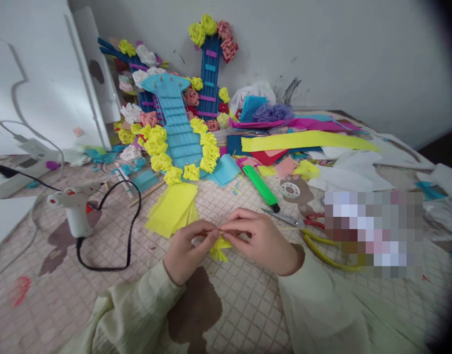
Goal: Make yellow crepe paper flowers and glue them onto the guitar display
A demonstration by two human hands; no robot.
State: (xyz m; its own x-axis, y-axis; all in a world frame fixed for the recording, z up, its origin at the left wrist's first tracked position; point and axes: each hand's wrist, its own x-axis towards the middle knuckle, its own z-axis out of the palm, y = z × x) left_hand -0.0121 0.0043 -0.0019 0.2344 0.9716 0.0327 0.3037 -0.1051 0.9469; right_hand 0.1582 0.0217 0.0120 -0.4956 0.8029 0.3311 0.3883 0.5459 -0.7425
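Note:
Between my fingertips is a piece of yellow crepe paper (pixel 219 251), gathered at the top, its ruffled lower end hanging down. My left hand (pixel 192 246) pinches it from one side, and my right hand (pixel 261 241) pinches it from the other. The fingers hide most of its upper part. Just beyond my left hand lies a stack of cut yellow paper sheets (pixel 174 206). Farther back stands a light-blue guitar-neck shaped craft (pixel 180 130) with strings, edged with yellow paper flowers (pixel 155 142).
At left a white glue gun (pixel 76 216) stands with its black cord looped on the table. A green utility knife (pixel 261 187), scissors (pixel 288 220) and yellow-handled pliers (pixel 327 253) lie to the right. Paper strips (pixel 303 141) and dark-blue flowered crafts (pixel 210 73) are behind.

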